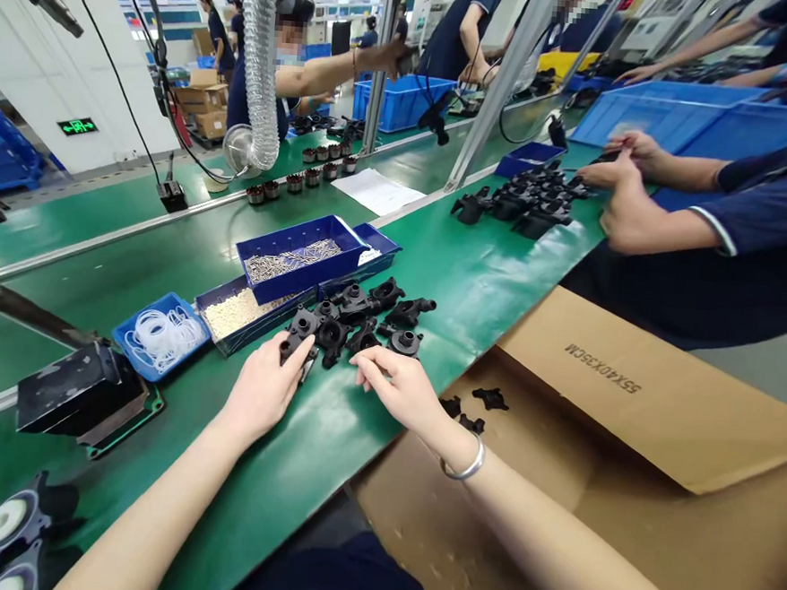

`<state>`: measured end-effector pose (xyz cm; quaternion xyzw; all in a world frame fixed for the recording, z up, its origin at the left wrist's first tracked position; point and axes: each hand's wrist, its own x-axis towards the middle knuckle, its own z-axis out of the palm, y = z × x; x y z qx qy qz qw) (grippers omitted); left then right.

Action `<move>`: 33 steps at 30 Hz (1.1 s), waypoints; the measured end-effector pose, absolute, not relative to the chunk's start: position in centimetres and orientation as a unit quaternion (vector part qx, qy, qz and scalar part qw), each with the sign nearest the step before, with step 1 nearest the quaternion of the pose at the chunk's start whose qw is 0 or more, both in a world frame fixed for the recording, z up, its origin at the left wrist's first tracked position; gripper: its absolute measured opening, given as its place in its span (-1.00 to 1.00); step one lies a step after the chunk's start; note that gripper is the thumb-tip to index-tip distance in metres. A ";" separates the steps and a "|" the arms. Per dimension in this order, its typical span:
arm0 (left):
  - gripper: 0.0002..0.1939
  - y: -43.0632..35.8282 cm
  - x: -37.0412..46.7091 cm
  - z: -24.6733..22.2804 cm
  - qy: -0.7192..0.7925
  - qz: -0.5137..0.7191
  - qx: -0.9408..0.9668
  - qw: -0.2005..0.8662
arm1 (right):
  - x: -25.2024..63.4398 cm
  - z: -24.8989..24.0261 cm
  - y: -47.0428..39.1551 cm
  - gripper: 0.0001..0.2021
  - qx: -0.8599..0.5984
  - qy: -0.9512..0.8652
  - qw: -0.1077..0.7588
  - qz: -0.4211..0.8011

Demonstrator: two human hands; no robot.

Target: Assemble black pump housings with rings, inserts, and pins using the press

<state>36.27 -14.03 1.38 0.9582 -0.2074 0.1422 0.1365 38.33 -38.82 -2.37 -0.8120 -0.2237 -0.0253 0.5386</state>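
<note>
My left hand (262, 389) has its thumb and fingers closed round a black plastic part (286, 349) at the near left of a cluster, with a bit of shiny metal showing by the thumb. Just right of it, my right hand (404, 390) is curled with its fingertips pinched together; whatever lies between them is too small or hidden. Several more black plastic housings (331, 337) with round collars lie on the green bench (330, 425), right in front of both hands. A silver bangle (466, 459) circles my right wrist.
Behind the housings stand a blue bin of metal pins (294, 261), a bin of cream pellets (234, 311) and a tray of white rings (161, 337). A black fixture (80, 390) is at left. Below the edge sits an open carton (563, 370). A co-worker's hands (621, 181) work at right.
</note>
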 end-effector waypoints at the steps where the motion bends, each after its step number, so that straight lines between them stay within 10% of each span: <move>1: -0.49 -14.0 36.3 1.0 -0.233 0.126 0.958 0.110 | 38.3 -2.5 -39.0 -0.71 -0.811 -0.218 0.542 -0.020; 10: -0.54 -13.5 35.7 1.1 -0.215 0.096 0.966 0.111 | 38.3 -3.0 -38.7 -0.71 -0.794 -0.225 0.564 0.004; 16: -0.46 -8.4 31.7 0.9 0.173 0.130 0.907 0.361 | 42.9 0.6 -40.3 -0.70 -0.797 -0.212 0.555 -0.111; 24: -0.48 -6.8 28.0 1.7 0.218 0.095 0.971 -0.035 | 60.2 3.5 -40.7 -0.70 -0.945 -0.148 0.275 -0.101; 33: -0.83 -7.2 43.2 3.9 0.089 -0.013 0.996 -0.003 | 66.9 0.4 -36.7 -0.66 -0.967 -0.209 0.125 0.075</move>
